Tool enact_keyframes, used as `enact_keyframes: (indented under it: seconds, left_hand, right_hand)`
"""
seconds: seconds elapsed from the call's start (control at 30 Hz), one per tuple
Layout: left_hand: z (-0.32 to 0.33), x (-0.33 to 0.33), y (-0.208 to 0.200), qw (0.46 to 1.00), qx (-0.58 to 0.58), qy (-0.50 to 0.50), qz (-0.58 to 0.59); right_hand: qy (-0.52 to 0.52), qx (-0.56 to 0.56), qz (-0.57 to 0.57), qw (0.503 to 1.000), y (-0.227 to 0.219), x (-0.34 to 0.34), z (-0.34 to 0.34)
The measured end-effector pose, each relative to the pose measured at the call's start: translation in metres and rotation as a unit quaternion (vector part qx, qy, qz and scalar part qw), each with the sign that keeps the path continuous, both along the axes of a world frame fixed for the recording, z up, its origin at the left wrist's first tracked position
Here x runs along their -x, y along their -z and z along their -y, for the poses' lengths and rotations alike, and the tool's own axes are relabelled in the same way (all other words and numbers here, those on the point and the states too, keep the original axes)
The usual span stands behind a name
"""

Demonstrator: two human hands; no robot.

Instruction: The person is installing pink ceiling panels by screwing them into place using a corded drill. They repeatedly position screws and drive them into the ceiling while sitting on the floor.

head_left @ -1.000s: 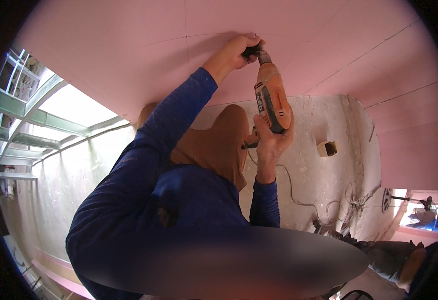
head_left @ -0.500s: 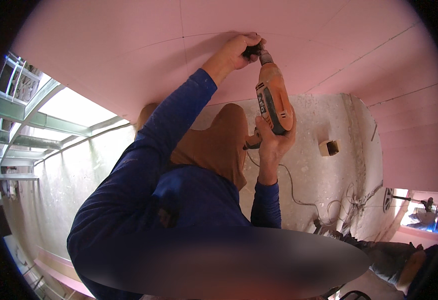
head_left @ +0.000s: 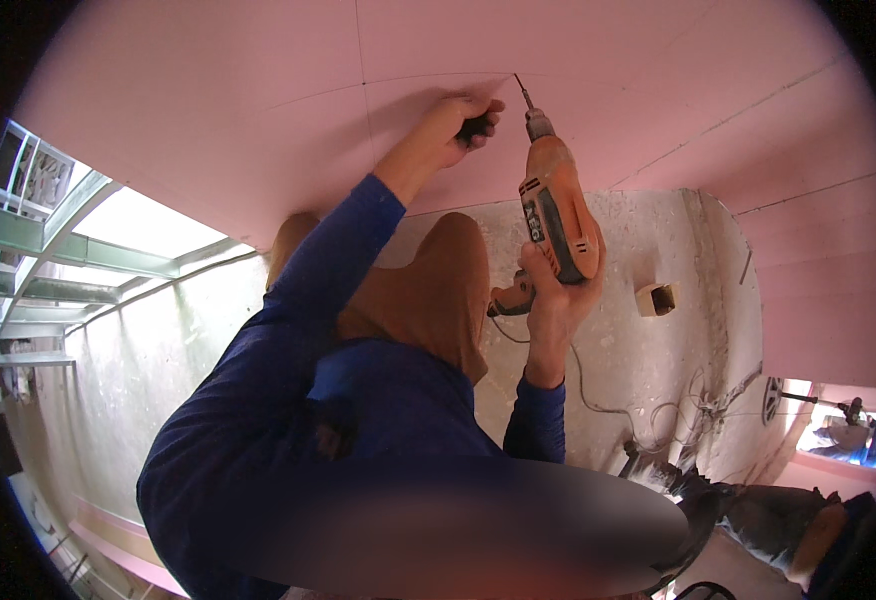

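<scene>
An orange and black corded drill [head_left: 562, 215] rests in my right hand [head_left: 556, 310], which is closed round its rear end. Its nose points up at the pink wallboard [head_left: 208, 110], and the thin dark tip beyond the chuck [head_left: 538, 124] meets the board at a curved pencil line. Left of the chuck, my left hand [head_left: 455, 130] is curled closed round a dark clump [head_left: 475, 127] that looks like black screws. This hand is apart from the drill, close to the board. The single pieces in it are too small to make out.
Below the board lies a rough concrete floor [head_left: 618, 240] with a small open cardboard box [head_left: 657, 299] on it. A cable [head_left: 590, 400] runs from the drill toward a tangle of cords at the right. Metal framing [head_left: 78, 240] stands at the left; dark bags [head_left: 768, 515] lie lower right.
My left hand has drawn back down and left from the drill's tip. The drill has shifted slightly down and right, and its slim tip now shows against the board.
</scene>
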State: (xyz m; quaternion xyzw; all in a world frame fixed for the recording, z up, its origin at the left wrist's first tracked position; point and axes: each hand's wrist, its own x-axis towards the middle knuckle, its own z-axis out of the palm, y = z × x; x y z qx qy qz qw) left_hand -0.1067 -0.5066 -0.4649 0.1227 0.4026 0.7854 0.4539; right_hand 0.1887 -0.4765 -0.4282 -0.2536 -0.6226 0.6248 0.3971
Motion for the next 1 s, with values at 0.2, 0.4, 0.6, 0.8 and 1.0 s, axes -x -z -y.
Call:
enact_keyframes:
  seconds: [0.2,0.4,0.6,0.8,1.0]
  left_hand:
    - [0.032,0.004,0.024,1.000,0.013,-0.013,0.016]
    - [0.032,0.001,0.023,1.000,0.006,-0.014,0.019]
    - [0.035,0.000,0.026,0.999,0.020,-0.025,0.036]
    - [0.041,0.000,0.036,0.997,0.017,-0.023,0.069]
    - [0.050,-0.004,0.046,0.996,0.040,-0.029,0.077]
  right_hand:
    - [0.020,-0.029,0.043,0.998,-0.005,-0.002,0.002]
    - [0.025,-0.057,0.057,0.996,-0.007,-0.002,-0.001]
    - [0.023,-0.059,0.055,0.996,-0.007,0.000,0.000]
    - [0.026,-0.077,0.060,0.995,-0.009,0.002,0.000]
    - [0.024,-0.075,0.066,0.995,-0.011,0.006,0.003]
